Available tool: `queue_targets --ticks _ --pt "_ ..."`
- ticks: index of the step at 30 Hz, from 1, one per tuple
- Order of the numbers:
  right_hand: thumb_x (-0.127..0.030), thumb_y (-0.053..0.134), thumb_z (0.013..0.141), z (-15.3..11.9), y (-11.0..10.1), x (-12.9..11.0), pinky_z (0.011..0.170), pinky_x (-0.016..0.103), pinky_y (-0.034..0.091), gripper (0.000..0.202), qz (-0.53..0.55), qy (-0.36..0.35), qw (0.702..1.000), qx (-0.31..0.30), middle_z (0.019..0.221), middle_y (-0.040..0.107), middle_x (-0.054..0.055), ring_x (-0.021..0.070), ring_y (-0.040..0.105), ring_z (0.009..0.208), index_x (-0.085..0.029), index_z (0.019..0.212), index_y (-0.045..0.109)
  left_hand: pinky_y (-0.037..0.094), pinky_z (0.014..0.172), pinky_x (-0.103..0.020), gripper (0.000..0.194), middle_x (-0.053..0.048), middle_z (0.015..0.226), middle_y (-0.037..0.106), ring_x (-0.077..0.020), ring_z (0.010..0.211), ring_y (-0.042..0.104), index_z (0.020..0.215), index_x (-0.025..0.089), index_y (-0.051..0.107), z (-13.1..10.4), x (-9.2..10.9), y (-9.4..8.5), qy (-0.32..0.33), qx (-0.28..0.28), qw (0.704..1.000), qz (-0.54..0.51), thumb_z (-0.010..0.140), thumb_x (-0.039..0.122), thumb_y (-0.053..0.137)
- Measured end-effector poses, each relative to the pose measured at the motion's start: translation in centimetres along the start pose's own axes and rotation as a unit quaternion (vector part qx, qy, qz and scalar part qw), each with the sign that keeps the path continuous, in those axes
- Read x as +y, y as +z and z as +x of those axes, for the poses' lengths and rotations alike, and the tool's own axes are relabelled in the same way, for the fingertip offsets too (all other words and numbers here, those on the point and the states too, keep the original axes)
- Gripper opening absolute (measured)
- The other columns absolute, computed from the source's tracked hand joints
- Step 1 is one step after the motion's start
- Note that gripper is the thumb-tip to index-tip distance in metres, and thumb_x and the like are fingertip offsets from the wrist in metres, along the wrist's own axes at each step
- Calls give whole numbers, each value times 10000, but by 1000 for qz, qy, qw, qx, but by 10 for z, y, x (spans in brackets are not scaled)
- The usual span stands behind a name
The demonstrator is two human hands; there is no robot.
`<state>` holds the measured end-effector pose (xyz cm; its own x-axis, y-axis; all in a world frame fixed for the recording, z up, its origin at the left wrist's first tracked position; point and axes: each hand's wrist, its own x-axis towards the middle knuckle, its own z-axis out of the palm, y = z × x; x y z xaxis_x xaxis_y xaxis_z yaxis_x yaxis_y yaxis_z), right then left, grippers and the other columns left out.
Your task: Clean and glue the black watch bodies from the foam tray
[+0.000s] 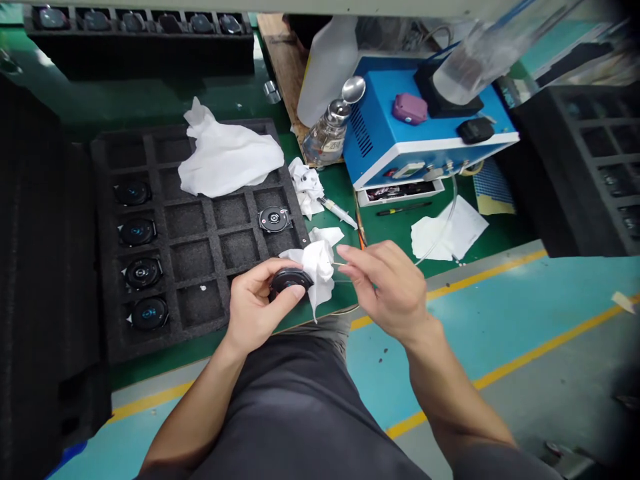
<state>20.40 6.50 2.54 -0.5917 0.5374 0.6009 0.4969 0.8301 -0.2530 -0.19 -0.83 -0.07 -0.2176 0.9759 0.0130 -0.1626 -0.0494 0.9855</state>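
My left hand (pixel 261 301) holds a round black watch body (pixel 291 281) between thumb and fingers, its dark face tilted up. Right of it, my right hand (pixel 387 287) pinches a thin stick-like tool (pixel 340 265) whose far end meets a crumpled white tissue (pixel 320 265) beside the watch. Beneath and left of my left hand lies a black foam tray (pixel 187 260) with square pockets. Four round watch bodies sit in its left column, and another watch body (pixel 275 219) rests in a right-hand pocket. A white cloth (pixel 225 157) covers some upper pockets.
Behind my right hand stands a blue machine (pixel 383 143), with a glass bottle (pixel 326 140) and a white bottle (pixel 327 70) to its left. A syringe (pixel 340 213) and papers (pixel 450 230) lie nearer. Black trays flank the bench; another foam tray (pixel 140 47) is at the back.
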Motion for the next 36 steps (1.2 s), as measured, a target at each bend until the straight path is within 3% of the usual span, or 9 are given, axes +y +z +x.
queue_targets --ticks 3,6,10,13,17,22,36 --pt "-33 537 950 8 -2 4 688 319 480 535 -7 -81 995 -49 796 652 11 177 563 752 -275 1427 540 578 784 -280 196 -74 927 777 -198 849 721 975 176 788 0 3 1 -10 -18 1000 18 781 203 799" --pt "-40 521 957 15 -1 3 661 317 472 430 13 -121 990 -66 782 632 19 176 543 747 -239 1326 612 573 809 -280 213 -76 956 777 -194 872 724 1010 179 782 0 3 3 -17 -31 999 21 797 186 785" --pt "-41 577 929 14 7 -3 625 311 477 284 50 -37 998 3 782 633 28 170 553 723 -217 1123 685 571 856 -297 191 -82 1011 755 -207 953 715 964 191 788 1 2 4 26 6 999 31 773 176 803" --pt "-46 626 905 12 9 -8 600 312 461 232 45 29 997 57 761 622 24 168 558 698 -214 1051 694 560 792 -266 195 -67 984 738 -182 904 701 964 201 794 1 1 6 47 47 997 50 772 164 808" --pt "-40 674 869 12 8 -15 610 330 471 198 40 9 998 45 759 659 39 180 585 697 -184 1002 699 520 690 -232 203 -50 927 741 -149 812 680 989 203 796 -1 1 7 40 46 996 68 794 148 797" --pt "-73 675 889 13 12 -19 614 328 460 146 48 -4 999 15 767 688 40 180 598 708 -177 989 699 514 686 -234 229 -46 914 749 -146 809 680 992 200 802 -1 -1 8 75 49 992 93 777 122 805" --pt "-68 669 897 12 19 -20 592 302 456 162 69 -10 997 23 697 616 7 157 561 667 -193 993 705 476 611 -224 258 -28 822 697 -118 715 635 1018 191 818 -2 -5 7 121 57 983 125 778 105 777"
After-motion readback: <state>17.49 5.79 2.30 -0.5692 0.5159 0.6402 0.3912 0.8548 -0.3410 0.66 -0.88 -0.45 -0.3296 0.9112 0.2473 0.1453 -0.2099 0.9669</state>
